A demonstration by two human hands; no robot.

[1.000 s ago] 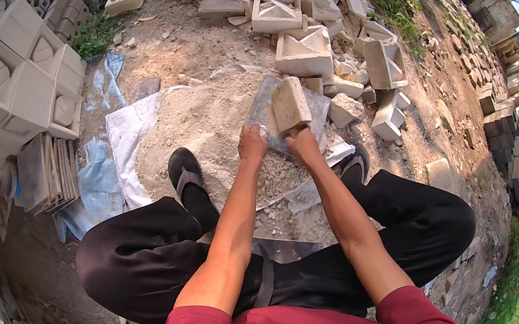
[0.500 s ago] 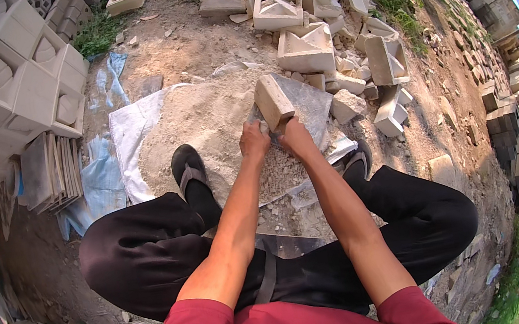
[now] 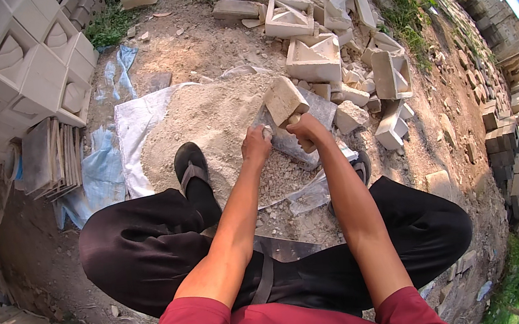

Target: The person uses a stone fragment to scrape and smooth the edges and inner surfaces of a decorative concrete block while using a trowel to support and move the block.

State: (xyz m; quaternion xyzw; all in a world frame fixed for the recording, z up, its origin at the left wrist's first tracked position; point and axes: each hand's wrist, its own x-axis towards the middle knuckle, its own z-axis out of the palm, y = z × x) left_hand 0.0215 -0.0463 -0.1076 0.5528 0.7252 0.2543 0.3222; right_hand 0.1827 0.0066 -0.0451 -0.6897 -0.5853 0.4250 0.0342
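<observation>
My right hand (image 3: 307, 129) is closed round the short handle of a mallet (image 3: 285, 99). Its blocky, dusty pale head is raised above a flat grey slab (image 3: 322, 111). To the left of it my left hand (image 3: 256, 144) is closed on a small pale stone chunk (image 3: 267, 132) at the slab's left edge. Under and around the slab lies a heap of pale crushed grit (image 3: 199, 117), spread over a white sheet (image 3: 130, 138) between my feet.
Broken concrete blocks (image 3: 313, 60) and rubble pile up beyond the slab to the right. Stacked pale blocks (image 3: 23, 60) stand at left, with thin boards (image 3: 54, 156) leaning below them and a blue plastic sheet (image 3: 102, 175) alongside. More blocks (image 3: 502, 146) line the far right.
The mallet has tipped so its head shows a broader face, and my right hand has shifted slightly right. My left hand stays near the slab's edge.
</observation>
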